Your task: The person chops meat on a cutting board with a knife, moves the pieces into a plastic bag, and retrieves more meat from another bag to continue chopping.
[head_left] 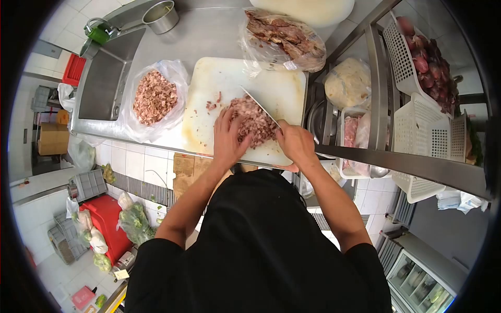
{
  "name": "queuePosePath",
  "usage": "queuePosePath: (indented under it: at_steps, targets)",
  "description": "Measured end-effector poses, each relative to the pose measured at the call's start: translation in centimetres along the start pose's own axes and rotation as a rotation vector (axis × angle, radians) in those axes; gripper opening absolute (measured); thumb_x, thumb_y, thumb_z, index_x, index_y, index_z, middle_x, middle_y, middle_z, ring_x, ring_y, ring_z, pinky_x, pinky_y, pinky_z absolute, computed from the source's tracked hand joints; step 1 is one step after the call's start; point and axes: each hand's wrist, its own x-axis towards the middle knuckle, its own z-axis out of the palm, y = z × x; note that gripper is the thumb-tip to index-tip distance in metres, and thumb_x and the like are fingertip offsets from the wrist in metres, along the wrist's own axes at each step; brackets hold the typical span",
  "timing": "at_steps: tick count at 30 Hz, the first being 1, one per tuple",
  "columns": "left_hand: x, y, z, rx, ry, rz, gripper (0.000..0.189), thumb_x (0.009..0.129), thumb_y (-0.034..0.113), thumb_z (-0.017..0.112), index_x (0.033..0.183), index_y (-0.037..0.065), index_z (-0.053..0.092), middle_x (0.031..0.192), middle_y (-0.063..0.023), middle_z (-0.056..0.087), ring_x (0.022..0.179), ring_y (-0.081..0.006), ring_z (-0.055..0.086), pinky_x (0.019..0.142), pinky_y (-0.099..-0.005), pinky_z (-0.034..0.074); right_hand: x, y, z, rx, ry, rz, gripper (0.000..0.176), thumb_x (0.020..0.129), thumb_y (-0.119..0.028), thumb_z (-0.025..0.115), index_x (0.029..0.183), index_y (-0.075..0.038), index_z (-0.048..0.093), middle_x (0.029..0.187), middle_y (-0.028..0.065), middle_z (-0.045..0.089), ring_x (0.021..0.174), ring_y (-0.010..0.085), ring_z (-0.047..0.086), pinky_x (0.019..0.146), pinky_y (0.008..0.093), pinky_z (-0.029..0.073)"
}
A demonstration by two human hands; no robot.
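Right hand (297,142) grips knife (260,107), handle hidden; left hand (228,136), fingers loosely spread, touches chopped meat (254,121), fingertips partly obscured.

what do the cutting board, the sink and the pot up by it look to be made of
The cutting board looks like plastic, off-white and matt, with yellowish staining near its edges. The sink seems to be stainless steel, grey with soft reflections. The pot is likely stainless steel too, judging by its silvery, shiny wall; aluminium is possible.
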Motion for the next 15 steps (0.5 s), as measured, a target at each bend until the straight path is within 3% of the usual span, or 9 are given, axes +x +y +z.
queuePosePath:
  at_steps: [2,4,6,7,9,10,12,15]
  targets:
    - [-2.6,0.6,-0.1,0.105,0.000,-0.029,0.079,0.082,0.042,0.082,0.146,0.008,0.050,0.162,-0.0293,0.026,0.148,-0.0520,0.025,0.117,-0.0673,0.022,-0.1,-0.1,-0.7,0.057,-0.036,0.044,0.026,0.099,-0.030,0.059,0.108,-0.007,0.066,0.083,0.0234,0.071,0.077,0.0430,0.070,0.070,0.0519,0.055]
    - [-4.0,0.6,0.6,0.136,0.015,-0.110,0.085,0.081,0.045,0.082,0.149,0.009,0.047,0.162,-0.0306,0.026,0.148,-0.0528,0.024,0.118,-0.0666,0.021,-0.7,1.4,-0.4,0.105,-0.072,0.095,0.025,0.098,-0.029,0.060,0.108,-0.006,0.065,0.081,0.0246,0.070,0.077,0.0437,0.070,0.069,0.0512,0.055]
    - [-4.5,-0.2,1.0,0.173,0.028,-0.199,0.099,0.080,0.052,0.082,0.158,0.009,0.038,0.161,-0.0340,0.026,0.148,-0.0539,0.025,0.121,-0.0652,0.019,-2.0,5.0,0.9,0.380,0.124,0.123,0.024,0.099,-0.026,0.061,0.104,-0.003,0.064,0.071,0.0200,0.067,0.063,0.0360,0.069,0.058,0.0461,0.053]
    - [-4.4,-0.2,0.8,0.175,0.036,-0.209,0.099,0.080,0.052,0.082,0.158,0.009,0.038,0.161,-0.0340,0.026,0.148,-0.0539,0.025,0.121,-0.0652,0.019,-2.6,6.2,0.2,0.377,0.118,0.111,0.024,0.099,-0.026,0.061,0.104,-0.003,0.064,0.071,0.0200,0.067,0.063,0.0360,0.069,0.058,0.0461,0.053]
    - [-3.9,0.0,0.4,0.139,-0.004,-0.243,0.102,0.078,0.056,0.082,0.158,0.009,0.038,0.161,-0.0345,0.026,0.148,-0.0536,0.025,0.121,-0.0641,0.019,-4.1,8.1,-0.9,0.740,-0.167,0.515,0.022,0.099,-0.023,0.063,0.101,-0.001,0.063,0.064,0.0099,0.062,0.049,0.0229,0.062,0.048,0.0379,0.048]
    - [-3.2,0.0,0.4,0.137,0.002,-0.250,0.102,0.078,0.056,0.082,0.158,0.009,0.038,0.161,-0.0345,0.026,0.148,-0.0536,0.025,0.121,-0.0641,0.019,-4.9,8.3,-0.6,0.733,-0.171,0.510,0.022,0.099,-0.023,0.063,0.101,-0.001,0.063,0.064,0.0099,0.062,0.049,0.0229,0.062,0.048,0.0379,0.048]
    - [-1.3,-0.1,0.9,0.053,0.107,-0.278,0.106,0.076,0.060,0.082,0.158,0.010,0.038,0.159,-0.0332,0.028,0.145,-0.0525,0.029,0.120,-0.0635,0.021,-6.5,9.1,1.0,1.007,-0.143,0.569,0.022,0.100,-0.023,0.063,0.099,-0.001,0.062,0.062,0.0036,0.058,0.044,0.0126,0.054,0.042,0.0322,0.042]
    - [1.4,0.1,1.9,0.051,0.080,-0.261,0.106,0.074,0.063,0.082,0.157,0.012,0.039,0.157,-0.0306,0.032,0.143,-0.0505,0.032,0.119,-0.0621,0.023,-6.8,7.8,4.4,1.062,-0.141,0.546,0.016,0.101,-0.018,0.062,0.109,-0.004,0.060,0.062,0.0017,0.055,0.043,0.0134,0.053,0.042,0.0298,0.041]
